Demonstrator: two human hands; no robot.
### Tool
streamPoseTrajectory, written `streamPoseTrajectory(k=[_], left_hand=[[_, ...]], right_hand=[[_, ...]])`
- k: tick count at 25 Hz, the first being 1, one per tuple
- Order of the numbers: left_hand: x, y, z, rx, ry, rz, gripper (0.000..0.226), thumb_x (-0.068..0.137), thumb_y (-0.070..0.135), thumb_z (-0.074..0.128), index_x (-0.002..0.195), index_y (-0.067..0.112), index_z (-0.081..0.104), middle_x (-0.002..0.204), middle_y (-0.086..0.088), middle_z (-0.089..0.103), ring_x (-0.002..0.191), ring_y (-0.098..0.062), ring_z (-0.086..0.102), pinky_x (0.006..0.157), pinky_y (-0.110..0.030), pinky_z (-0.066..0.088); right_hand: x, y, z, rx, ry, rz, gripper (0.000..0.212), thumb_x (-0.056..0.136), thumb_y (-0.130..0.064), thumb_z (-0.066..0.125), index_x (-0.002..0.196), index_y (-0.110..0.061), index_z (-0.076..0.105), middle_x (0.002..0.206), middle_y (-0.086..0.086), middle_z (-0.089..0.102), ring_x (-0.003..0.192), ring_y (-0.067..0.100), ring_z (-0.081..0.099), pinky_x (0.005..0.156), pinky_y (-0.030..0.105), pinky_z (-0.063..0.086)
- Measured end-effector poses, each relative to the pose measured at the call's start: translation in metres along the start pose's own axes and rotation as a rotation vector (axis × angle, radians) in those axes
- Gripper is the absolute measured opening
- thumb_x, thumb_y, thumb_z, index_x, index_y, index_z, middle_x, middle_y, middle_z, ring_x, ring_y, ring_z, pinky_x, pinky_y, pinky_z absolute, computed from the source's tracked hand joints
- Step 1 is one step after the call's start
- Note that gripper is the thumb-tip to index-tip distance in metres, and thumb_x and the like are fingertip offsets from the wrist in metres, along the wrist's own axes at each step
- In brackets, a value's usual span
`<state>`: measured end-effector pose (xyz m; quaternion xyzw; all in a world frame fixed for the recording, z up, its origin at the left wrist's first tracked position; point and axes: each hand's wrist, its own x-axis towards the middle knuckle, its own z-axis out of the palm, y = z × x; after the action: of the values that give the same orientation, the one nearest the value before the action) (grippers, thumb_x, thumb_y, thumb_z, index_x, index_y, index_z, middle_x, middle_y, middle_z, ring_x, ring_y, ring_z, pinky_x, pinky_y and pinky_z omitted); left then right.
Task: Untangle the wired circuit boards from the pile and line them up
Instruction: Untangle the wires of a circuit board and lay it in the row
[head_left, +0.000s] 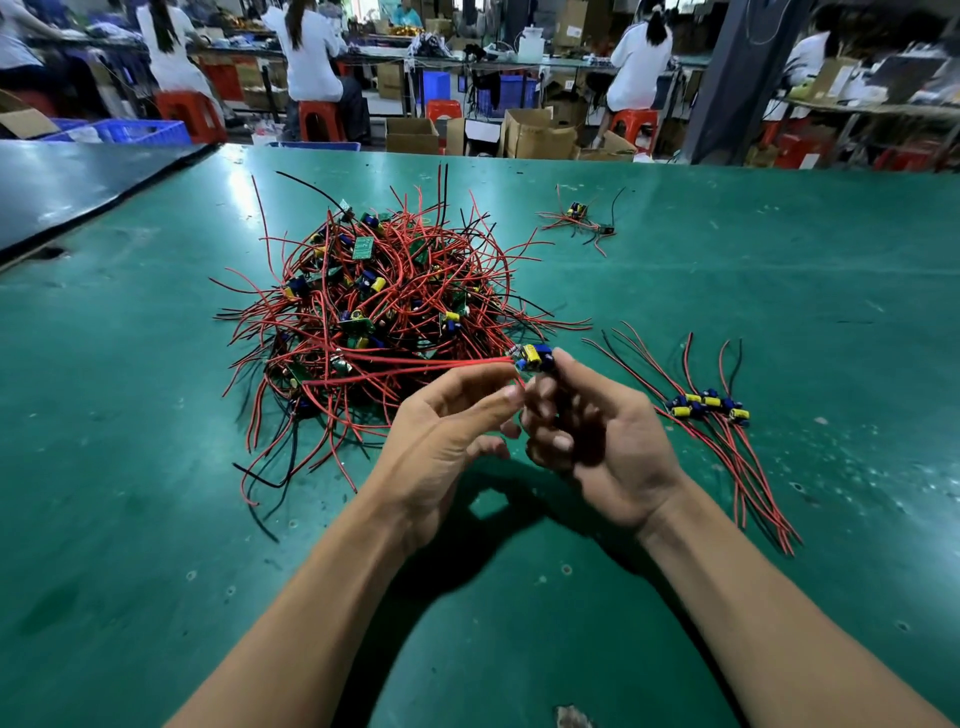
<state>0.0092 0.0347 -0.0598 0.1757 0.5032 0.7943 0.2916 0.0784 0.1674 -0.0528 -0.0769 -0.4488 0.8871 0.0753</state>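
Holding one circuit board (531, 358) up off the green table (156, 519), we pinch it in the fingertips of our right hand (605, 441), whose other fingers curl in toward the palm. Its red wires (415, 364) run straight to the left into the pile (374, 301), which lies left of our hands and farther off. Our left hand (447, 431) sits just beside the right, half curled with thumb and fingers apart. Its forefinger tip touches a red wire below the board, but we cannot tell whether it grips that wire. To the right a row of boards (709, 405) lies side by side, wires trailing near and far. Far right sits a small cluster (579, 221) of boards and wires, well apart from the pile. Beyond the table, people (311, 57) in white sit on red stools (322, 119).
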Motion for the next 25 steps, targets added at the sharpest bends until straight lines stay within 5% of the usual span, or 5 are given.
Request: streamPoseTrajectory(k=[5,11,15,18,25], left_hand=[[-0.002,0.008,0.006,-0.037,-0.144,-0.213,0.034,0.084,0.042,0.06,0.077,0.014,0.078,0.07,-0.005,0.068,0.05,-0.014,0.061,0.047,-0.022,0.051],[-0.008,0.004,0.005,-0.073,-0.189,-0.197,0.023,0.078,0.022,0.068,0.095,0.006,0.065,0.087,-0.011,0.074,0.068,-0.02,0.072,0.056,-0.026,0.057],[-0.006,0.005,0.004,-0.087,-0.114,-0.212,0.027,0.072,0.015,0.07,0.096,0.003,0.064,0.085,-0.014,0.073,0.067,-0.021,0.07,0.055,-0.026,0.057],[-0.003,0.004,0.002,-0.049,-0.064,-0.218,0.033,0.07,0.011,0.071,0.1,0.0,0.063,0.086,-0.017,0.071,0.064,-0.021,0.068,0.055,-0.027,0.058],[0.001,0.0,0.0,0.056,-0.077,-0.234,0.012,0.074,0.0,0.066,0.085,0.005,0.064,0.07,-0.01,0.07,0.052,-0.014,0.063,0.052,-0.023,0.055]], right_hand=[[-0.006,-0.007,-0.003,-0.071,-0.058,0.122,0.03,0.074,-0.038,0.064,0.051,-0.019,0.06,0.051,-0.005,0.049,0.035,0.006,0.032,0.042,0.021,0.015],[-0.002,-0.004,-0.013,-0.145,-0.01,0.189,0.016,0.073,-0.033,0.074,0.07,-0.017,0.072,0.05,-0.01,0.053,0.037,0.003,0.041,0.049,0.02,0.021],[0.005,0.003,-0.016,-0.312,0.024,0.183,0.037,0.069,-0.046,0.078,0.095,-0.02,0.07,0.071,-0.002,0.059,0.054,0.013,0.051,0.057,0.025,0.032],[0.009,0.002,-0.021,-0.351,0.068,0.132,0.026,0.071,-0.04,0.083,0.08,-0.023,0.066,0.078,0.009,0.051,0.071,0.029,0.041,0.071,0.039,0.033],[0.009,-0.003,-0.025,-0.385,0.198,0.018,0.004,0.082,-0.02,0.076,0.082,-0.015,0.077,0.069,-0.001,0.055,0.042,0.006,0.032,0.039,0.018,0.021]])
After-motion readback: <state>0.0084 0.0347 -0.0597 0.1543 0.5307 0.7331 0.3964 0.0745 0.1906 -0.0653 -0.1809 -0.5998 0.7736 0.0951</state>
